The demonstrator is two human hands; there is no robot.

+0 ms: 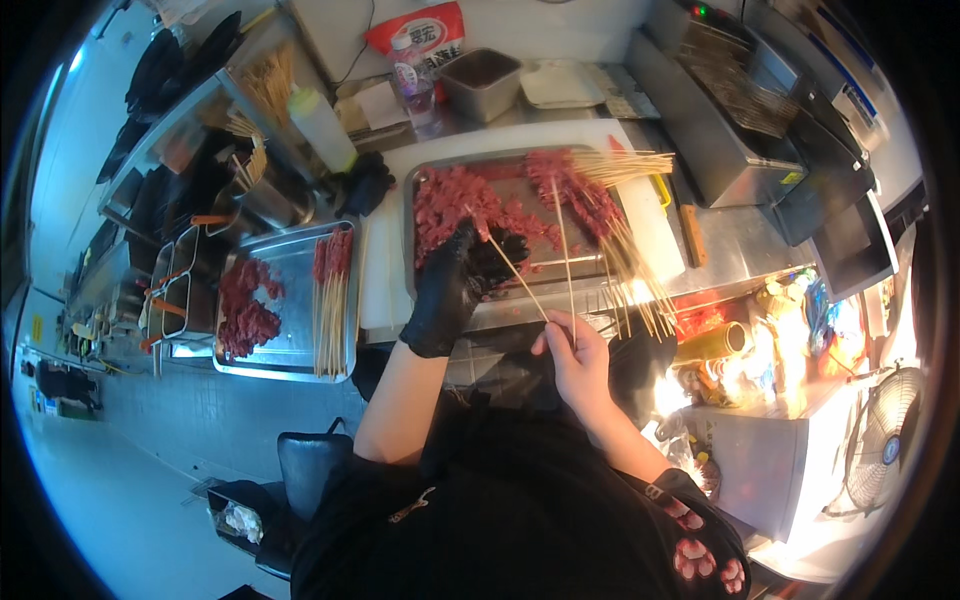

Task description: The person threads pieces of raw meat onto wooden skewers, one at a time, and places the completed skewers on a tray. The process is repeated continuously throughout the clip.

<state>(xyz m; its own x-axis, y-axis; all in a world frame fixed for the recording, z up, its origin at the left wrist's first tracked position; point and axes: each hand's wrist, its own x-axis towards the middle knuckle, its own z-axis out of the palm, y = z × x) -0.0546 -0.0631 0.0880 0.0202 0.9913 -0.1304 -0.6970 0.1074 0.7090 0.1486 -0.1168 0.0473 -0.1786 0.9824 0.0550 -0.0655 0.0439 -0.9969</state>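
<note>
My left hand [461,281], in a black glove, is at the front of a metal tray [409,225] of raw cut meat [450,202]. Its fingers are around the upper part of a wooden skewer [517,271], near a piece of meat at the tip. My bare right hand [577,360] pinches that skewer's lower end and also holds a second wooden skewer [566,262], which points up towards the loaded ones. Loaded meat skewers [581,199] lie at the tray's right side, their bare ends sticking out over the rim.
A white cutting board [386,300] lies under the tray. At left, a second metal tray [285,371] holds meat and skewers. Behind stand a squeeze bottle [322,131], a clear bottle [416,90] and a steel container [484,86]. A wooden-handled tool [694,236] lies right.
</note>
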